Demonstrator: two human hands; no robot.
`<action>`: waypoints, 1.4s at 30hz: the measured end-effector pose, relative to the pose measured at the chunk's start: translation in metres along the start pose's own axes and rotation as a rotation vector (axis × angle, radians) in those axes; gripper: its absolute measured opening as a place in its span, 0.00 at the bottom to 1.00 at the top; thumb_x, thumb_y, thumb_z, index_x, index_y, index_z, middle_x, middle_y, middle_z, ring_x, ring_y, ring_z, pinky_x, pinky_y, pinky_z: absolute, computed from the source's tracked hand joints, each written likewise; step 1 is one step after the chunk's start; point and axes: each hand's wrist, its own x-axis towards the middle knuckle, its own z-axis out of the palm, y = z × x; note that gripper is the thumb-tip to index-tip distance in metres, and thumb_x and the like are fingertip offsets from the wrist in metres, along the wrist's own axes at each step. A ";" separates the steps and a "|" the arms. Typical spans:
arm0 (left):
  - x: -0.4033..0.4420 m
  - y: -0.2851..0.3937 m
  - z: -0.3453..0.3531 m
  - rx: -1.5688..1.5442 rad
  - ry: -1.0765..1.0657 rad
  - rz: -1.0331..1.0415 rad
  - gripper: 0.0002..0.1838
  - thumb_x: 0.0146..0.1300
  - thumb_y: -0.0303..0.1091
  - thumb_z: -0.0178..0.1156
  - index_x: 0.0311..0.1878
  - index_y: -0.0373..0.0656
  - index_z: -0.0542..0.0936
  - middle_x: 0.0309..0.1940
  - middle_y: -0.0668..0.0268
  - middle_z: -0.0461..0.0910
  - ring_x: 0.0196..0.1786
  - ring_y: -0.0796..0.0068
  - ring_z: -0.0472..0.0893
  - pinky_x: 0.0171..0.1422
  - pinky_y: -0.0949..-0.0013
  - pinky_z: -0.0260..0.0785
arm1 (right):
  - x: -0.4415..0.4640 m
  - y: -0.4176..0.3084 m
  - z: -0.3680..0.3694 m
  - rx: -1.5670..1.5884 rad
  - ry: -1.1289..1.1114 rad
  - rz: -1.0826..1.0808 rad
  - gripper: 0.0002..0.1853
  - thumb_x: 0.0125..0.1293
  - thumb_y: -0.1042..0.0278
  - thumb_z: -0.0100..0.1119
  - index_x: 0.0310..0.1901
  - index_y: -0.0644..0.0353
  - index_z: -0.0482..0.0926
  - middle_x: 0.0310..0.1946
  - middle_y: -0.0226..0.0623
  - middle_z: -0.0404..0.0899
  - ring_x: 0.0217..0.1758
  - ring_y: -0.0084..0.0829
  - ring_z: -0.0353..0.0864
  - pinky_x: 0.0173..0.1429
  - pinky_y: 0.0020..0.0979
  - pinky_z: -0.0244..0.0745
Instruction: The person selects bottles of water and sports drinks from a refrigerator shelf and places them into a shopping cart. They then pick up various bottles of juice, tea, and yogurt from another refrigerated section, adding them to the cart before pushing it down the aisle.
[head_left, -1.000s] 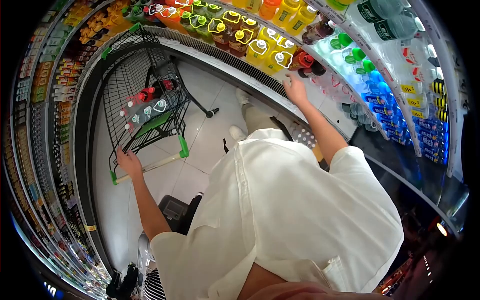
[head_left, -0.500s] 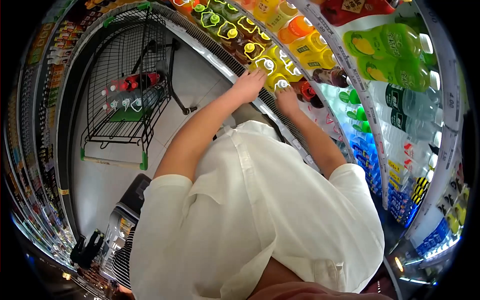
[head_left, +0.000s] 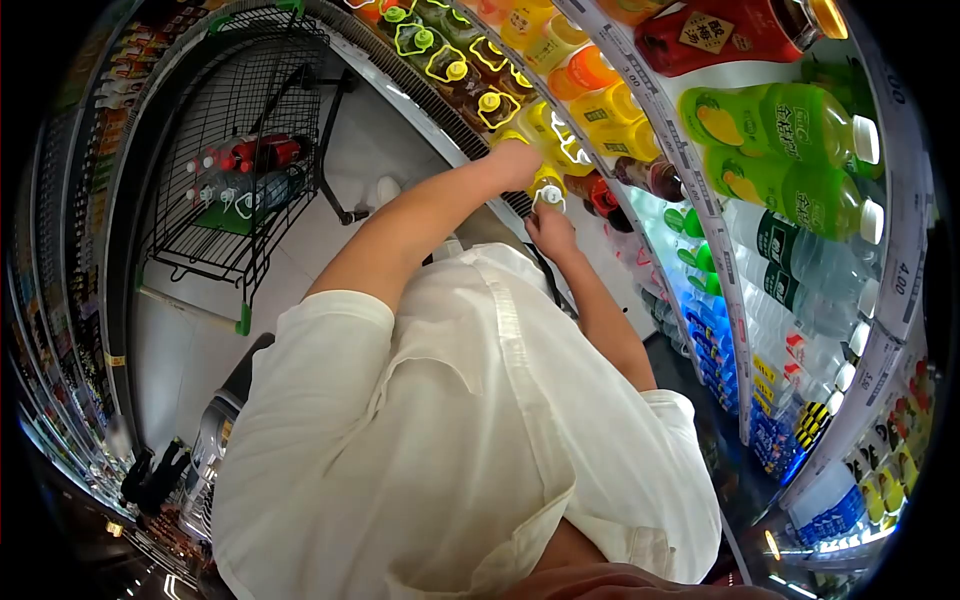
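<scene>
My right hand is closed at the white carry handle of a large yellow drink bottle, whose cap points toward me. The bottle stands at the front edge of the lower shelf. Just left of it, my left hand is curled at another yellow bottle. Its fingers are turned away, and that bottle's cap and handle are hidden behind the hand. Further yellow bottles with white handles stand behind, and dark drink bottles with yellow handles are farther left.
A shopping cart stands at left, holding red-capped bottles and clear bottles. Curving price rails edge the upper shelves at right, with green drink bottles lying above. A person's dark-clothed legs show at lower left.
My right hand has pulled a yellow bottle toward me, down in the view. My left hand has curled and moved slightly closer. The cart has shifted left in view.
</scene>
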 end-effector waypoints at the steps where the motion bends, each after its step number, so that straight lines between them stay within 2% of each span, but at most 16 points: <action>1: -0.008 0.000 -0.002 0.005 0.002 -0.017 0.13 0.66 0.38 0.64 0.45 0.42 0.93 0.43 0.49 0.92 0.49 0.47 0.92 0.54 0.48 0.85 | -0.003 -0.001 -0.002 0.005 -0.003 -0.017 0.14 0.71 0.57 0.68 0.45 0.60 0.80 0.36 0.50 0.89 0.42 0.57 0.89 0.48 0.57 0.82; 3: -0.030 -0.004 -0.007 -0.141 0.100 -0.042 0.20 0.67 0.49 0.67 0.43 0.39 0.91 0.42 0.48 0.91 0.47 0.45 0.91 0.53 0.46 0.84 | -0.001 -0.003 -0.006 -0.013 0.002 0.009 0.15 0.71 0.56 0.69 0.44 0.60 0.80 0.36 0.50 0.88 0.42 0.58 0.89 0.49 0.56 0.82; 5: -0.067 -0.004 -0.046 -0.208 0.144 -0.124 0.21 0.70 0.50 0.65 0.39 0.38 0.91 0.37 0.47 0.90 0.44 0.43 0.90 0.54 0.46 0.84 | 0.000 0.002 -0.007 0.039 -0.006 0.017 0.16 0.71 0.56 0.70 0.43 0.61 0.81 0.36 0.51 0.89 0.42 0.58 0.89 0.49 0.55 0.82; 10: -0.180 -0.032 -0.148 -0.486 0.425 -0.307 0.31 0.79 0.53 0.56 0.29 0.33 0.87 0.24 0.45 0.83 0.33 0.40 0.86 0.44 0.44 0.78 | 0.011 0.011 -0.012 0.037 0.027 -0.067 0.17 0.72 0.56 0.70 0.42 0.64 0.80 0.36 0.53 0.88 0.42 0.57 0.89 0.47 0.54 0.81; 12: -0.240 -0.033 -0.200 -0.588 0.504 -0.405 0.34 0.81 0.55 0.56 0.29 0.30 0.84 0.20 0.47 0.79 0.25 0.49 0.81 0.37 0.47 0.71 | 0.018 0.006 -0.021 0.046 0.028 -0.073 0.18 0.72 0.55 0.70 0.41 0.64 0.80 0.35 0.53 0.88 0.41 0.57 0.89 0.47 0.53 0.81; 15: -0.322 -0.035 -0.261 -0.575 0.640 -0.514 0.35 0.82 0.54 0.58 0.27 0.28 0.75 0.15 0.59 0.67 0.22 0.71 0.63 0.31 0.57 0.61 | 0.030 0.005 -0.020 0.030 -0.001 -0.102 0.19 0.73 0.54 0.69 0.40 0.65 0.80 0.33 0.54 0.87 0.40 0.59 0.88 0.45 0.53 0.80; 19: -0.405 -0.051 -0.315 -0.449 0.814 -0.642 0.35 0.82 0.55 0.57 0.25 0.33 0.76 0.17 0.68 0.70 0.25 0.79 0.65 0.32 0.63 0.60 | 0.043 0.011 -0.014 -0.078 -0.076 -0.063 0.22 0.73 0.49 0.68 0.42 0.65 0.80 0.35 0.56 0.87 0.42 0.61 0.88 0.48 0.56 0.80; 22: -0.439 -0.089 -0.339 -0.426 0.897 -0.763 0.35 0.82 0.57 0.56 0.29 0.31 0.80 0.21 0.63 0.77 0.28 0.74 0.73 0.37 0.62 0.66 | 0.044 0.007 -0.019 -0.059 -0.072 -0.065 0.23 0.74 0.48 0.67 0.39 0.66 0.80 0.32 0.56 0.85 0.40 0.62 0.86 0.46 0.56 0.79; 24: -0.451 -0.123 -0.354 -0.404 0.840 -0.994 0.29 0.80 0.55 0.56 0.42 0.33 0.88 0.36 0.36 0.87 0.45 0.44 0.92 0.56 0.46 0.81 | 0.046 0.007 -0.020 -0.014 -0.052 -0.038 0.24 0.73 0.49 0.68 0.37 0.68 0.80 0.31 0.56 0.84 0.37 0.59 0.86 0.44 0.53 0.77; 25: -0.456 -0.144 -0.357 -0.403 0.849 -0.996 0.29 0.80 0.55 0.56 0.42 0.33 0.88 0.36 0.36 0.87 0.45 0.44 0.92 0.56 0.46 0.81 | 0.048 0.003 -0.025 -0.016 -0.049 -0.045 0.24 0.73 0.49 0.68 0.37 0.68 0.80 0.31 0.56 0.84 0.37 0.59 0.86 0.44 0.53 0.77; 28: -0.455 -0.243 -0.332 -0.359 0.738 -1.057 0.30 0.79 0.59 0.56 0.44 0.38 0.90 0.36 0.38 0.88 0.43 0.49 0.93 0.56 0.49 0.82 | 0.052 -0.009 -0.039 0.063 -0.019 0.133 0.26 0.75 0.48 0.66 0.39 0.70 0.83 0.31 0.55 0.84 0.35 0.53 0.86 0.44 0.49 0.77; 30: -0.439 -0.351 -0.266 -0.384 1.026 -0.901 0.35 0.80 0.59 0.55 0.35 0.30 0.85 0.28 0.57 0.84 0.34 0.65 0.81 0.45 0.57 0.72 | 0.054 -0.008 -0.037 0.112 0.005 0.172 0.27 0.75 0.46 0.65 0.41 0.71 0.84 0.32 0.55 0.85 0.37 0.51 0.87 0.46 0.47 0.77; 31: -0.432 -0.382 -0.249 -0.416 0.986 -0.960 0.37 0.79 0.62 0.53 0.42 0.29 0.88 0.37 0.46 0.89 0.43 0.48 0.87 0.55 0.51 0.75 | 0.053 -0.006 -0.038 0.183 0.022 0.213 0.28 0.76 0.45 0.65 0.43 0.72 0.85 0.33 0.56 0.86 0.39 0.50 0.88 0.48 0.46 0.78; 33: -0.418 -0.442 -0.209 -0.411 0.856 -0.957 0.38 0.78 0.63 0.47 0.52 0.33 0.90 0.53 0.38 0.88 0.61 0.36 0.85 0.69 0.47 0.75 | 0.041 -0.052 -0.061 0.176 0.056 0.283 0.28 0.79 0.45 0.62 0.48 0.72 0.86 0.37 0.54 0.88 0.42 0.42 0.88 0.53 0.42 0.78; 39: -0.376 -0.508 -0.111 -0.545 0.805 -1.030 0.38 0.79 0.60 0.46 0.51 0.27 0.88 0.55 0.37 0.87 0.61 0.34 0.84 0.72 0.45 0.74 | 0.029 -0.178 -0.133 0.095 -0.068 0.407 0.27 0.80 0.49 0.63 0.46 0.74 0.85 0.35 0.41 0.87 0.39 0.26 0.81 0.49 0.34 0.76; 42: -0.359 -0.529 -0.061 -0.639 0.757 -1.030 0.37 0.79 0.59 0.46 0.51 0.28 0.89 0.54 0.35 0.86 0.61 0.33 0.84 0.72 0.44 0.74 | 0.026 -0.274 -0.161 0.227 -0.098 0.354 0.22 0.81 0.53 0.64 0.42 0.70 0.85 0.31 0.27 0.81 0.34 0.17 0.73 0.39 0.28 0.67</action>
